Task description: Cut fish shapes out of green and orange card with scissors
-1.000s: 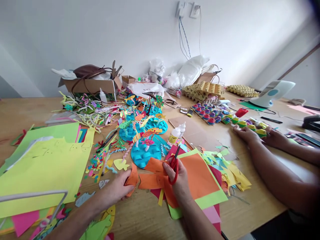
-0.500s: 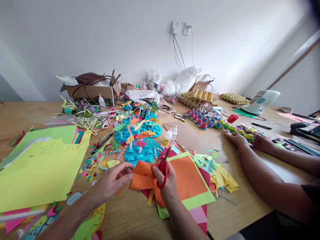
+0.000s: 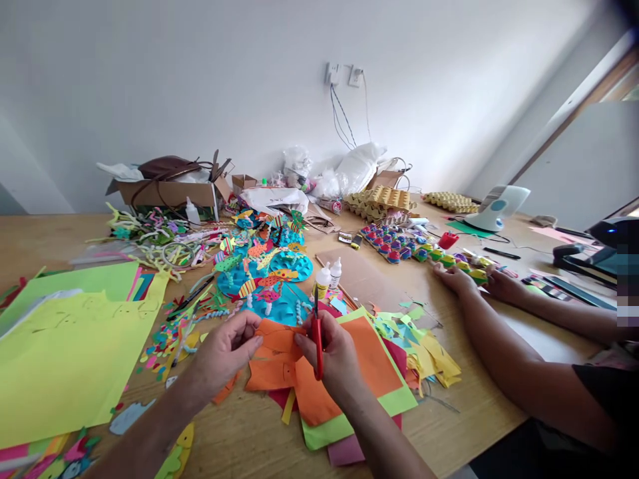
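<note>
Orange paper piece (image 3: 273, 356), irregularly cut and creased, is held at 6 o'clock on the wooden table (image 3: 474, 406); its edge is pinched by the left hand (image 3: 223, 352) at 9 o'clock, while red-handled scissors (image 3: 317, 339), blades toward 12 o'clock, are gripped by the right hand (image 3: 335, 359); a co-worker's hands (image 3: 456, 278) lie at 2 o'clock

paper sheet (image 3: 279, 359) on table (image 3: 474, 412) | glue bottles (image 3: 327, 278) behind it | egg trays (image 3: 379, 198) far right-behind | cardboard box (image 3: 164, 191) far left-behind
</note>
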Action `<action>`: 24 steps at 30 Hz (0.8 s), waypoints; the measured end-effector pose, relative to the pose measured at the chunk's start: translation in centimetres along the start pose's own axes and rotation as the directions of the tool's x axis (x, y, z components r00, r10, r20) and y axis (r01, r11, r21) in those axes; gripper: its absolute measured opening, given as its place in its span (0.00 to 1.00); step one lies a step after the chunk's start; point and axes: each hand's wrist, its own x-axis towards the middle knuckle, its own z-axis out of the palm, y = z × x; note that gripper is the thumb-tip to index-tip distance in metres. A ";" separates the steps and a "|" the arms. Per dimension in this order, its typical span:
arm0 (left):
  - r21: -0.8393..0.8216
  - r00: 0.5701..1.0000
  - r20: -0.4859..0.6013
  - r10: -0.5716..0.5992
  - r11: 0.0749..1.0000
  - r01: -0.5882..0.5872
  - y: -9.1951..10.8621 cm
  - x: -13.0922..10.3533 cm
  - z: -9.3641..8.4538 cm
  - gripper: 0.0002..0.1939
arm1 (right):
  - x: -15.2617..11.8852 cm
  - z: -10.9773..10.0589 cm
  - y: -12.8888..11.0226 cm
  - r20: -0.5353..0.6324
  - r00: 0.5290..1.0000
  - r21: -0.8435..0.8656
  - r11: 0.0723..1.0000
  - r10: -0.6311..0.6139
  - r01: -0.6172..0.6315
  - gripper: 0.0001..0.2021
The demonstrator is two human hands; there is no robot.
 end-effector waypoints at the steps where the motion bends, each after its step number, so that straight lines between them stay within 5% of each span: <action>1: -0.009 1.000 -0.016 0.007 1.000 -0.007 0.3 0.0 -0.1 0.03 | 0.3 0.0 -0.2 -0.003 1.000 0.006 1.000 -0.014 0.014 0.07; 5: -0.186 0.995 -0.097 0.010 0.982 -0.028 1.3 -0.3 -0.5 0.10 | 1.3 0.3 -1.1 -0.065 0.998 0.137 0.991 -0.007 0.016 0.08; 8: -0.364 0.998 -0.057 0.010 0.931 -0.030 1.6 -0.4 -0.2 0.17 | 1.9 0.8 -1.9 -0.070 0.997 0.304 0.953 0.026 -0.004 0.10; 11: -0.318 1.000 -0.005 0.001 0.948 -0.002 1.6 -0.2 0.4 0.13 | 2.6 1.5 -2.8 0.005 0.999 0.391 0.919 0.041 -0.040 0.11; 14: -0.196 0.990 -0.137 -0.040 0.981 0.013 1.8 0.3 0.9 0.09 | 3.2 2.2 -3.7 0.067 0.998 0.416 0.908 0.017 -0.044 0.11; 18: -0.128 0.931 -0.364 0.001 0.990 -0.051 2.0 0.6 0.9 0.13 | 3.6 2.1 -4.0 -0.018 0.999 0.350 0.936 -0.029 0.033 0.10; 21: -0.190 0.910 -0.415 0.028 0.975 -0.117 1.5 0.7 0.8 0.08 | 3.2 1.9 -3.8 -0.075 0.997 0.310 0.950 -0.021 0.043 0.11; 24: -0.231 0.905 -0.425 0.033 0.962 -0.144 0.6 0.9 0.8 0.06 | 2.7 2.1 -3.8 -0.012 1.000 0.340 0.940 0.009 -0.004 0.11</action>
